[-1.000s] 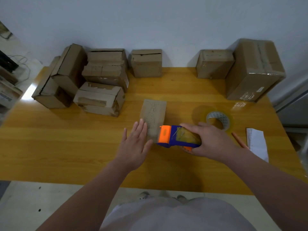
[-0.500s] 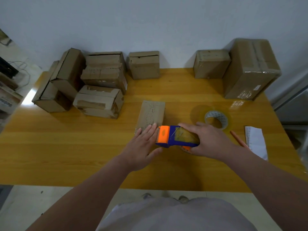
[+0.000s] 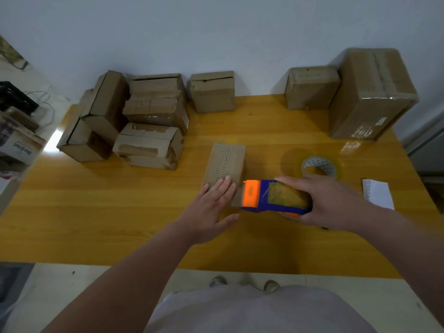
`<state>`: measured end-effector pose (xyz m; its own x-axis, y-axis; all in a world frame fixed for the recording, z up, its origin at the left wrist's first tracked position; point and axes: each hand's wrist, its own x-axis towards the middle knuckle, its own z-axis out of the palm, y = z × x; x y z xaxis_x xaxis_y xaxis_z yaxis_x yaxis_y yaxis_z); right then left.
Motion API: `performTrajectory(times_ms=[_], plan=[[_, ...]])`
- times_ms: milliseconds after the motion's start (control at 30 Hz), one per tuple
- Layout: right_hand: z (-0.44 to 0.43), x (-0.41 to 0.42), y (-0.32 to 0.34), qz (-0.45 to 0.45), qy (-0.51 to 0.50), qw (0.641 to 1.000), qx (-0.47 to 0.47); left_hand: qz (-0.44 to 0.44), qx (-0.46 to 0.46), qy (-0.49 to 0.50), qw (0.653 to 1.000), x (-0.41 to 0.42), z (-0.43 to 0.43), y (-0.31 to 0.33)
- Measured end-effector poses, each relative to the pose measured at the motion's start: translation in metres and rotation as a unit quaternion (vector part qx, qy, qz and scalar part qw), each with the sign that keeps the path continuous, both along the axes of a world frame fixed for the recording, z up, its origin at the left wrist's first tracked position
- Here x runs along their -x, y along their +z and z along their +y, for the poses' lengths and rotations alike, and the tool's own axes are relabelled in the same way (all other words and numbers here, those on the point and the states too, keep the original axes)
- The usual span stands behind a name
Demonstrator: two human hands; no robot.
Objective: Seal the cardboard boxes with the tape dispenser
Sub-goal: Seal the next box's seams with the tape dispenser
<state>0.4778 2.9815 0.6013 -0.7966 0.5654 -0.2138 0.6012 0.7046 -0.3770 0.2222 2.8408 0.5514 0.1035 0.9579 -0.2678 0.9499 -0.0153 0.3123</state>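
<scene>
While print shows in several places, none of it can be read. A carton (image 3: 21,146) off the table, far left of the small box (image 3: 227,162), carries a dark word that is blurred. The large box (image 3: 370,97) far right of the small box and beyond it has a white label too small to make out. The small box itself bears rows of faint marks along its top seam.

The small box lies on the yellow table (image 3: 120,212) with its long axis running away from the person toward the wall. The tape dispenser (image 3: 271,197), blue with an orange head, lies crosswise to that. Its long axis runs left to right, and the orange head points left, right against the small box's near right corner.

The left hand (image 3: 211,207) lies flat on the near end of the small box's top, fingers straight and together, thumb spread wide, gripping nothing. The right hand (image 3: 331,203), to the right of the small box, grips the dispenser's right end with fingers curled over the top. The dispenser thus sits between the two hands, its head just beside the left fingers.

A spare tape roll (image 3: 318,167) lies right of the small box, just beyond the right hand. A white paper (image 3: 377,193) lies farther right. A cluster of cardboard boxes (image 3: 149,145) sits left of the small box and beyond it.
</scene>
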Motion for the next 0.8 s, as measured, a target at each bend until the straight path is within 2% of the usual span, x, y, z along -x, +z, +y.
performTrajectory(times_ms=[100, 300, 567, 633, 800], plan=[[0.008, -0.015, 0.006, -0.002, -0.025, 0.999, 0.030, 0.012, -0.001, 0.001, 1.000, -0.001, 0.002, 0.001], [0.002, 0.017, 0.008, -0.118, 0.001, 0.992, -0.046, 0.014, 0.004, 0.003, 1.000, -0.002, 0.003, 0.001], [-0.002, 0.066, 0.027, -0.175, 0.026, 0.983, -0.040, -0.002, 0.013, 0.009, 1.000, -0.003, 0.004, 0.002], [0.005, 0.073, 0.029, -0.205, 0.011, 0.979, -0.004, -0.012, 0.012, 0.012, 1.000, -0.003, 0.005, 0.001], [0.021, 0.083, 0.029, -0.227, -0.004, 0.961, 0.158, -0.022, 0.013, 0.014, 1.000, -0.003, 0.005, 0.002]])
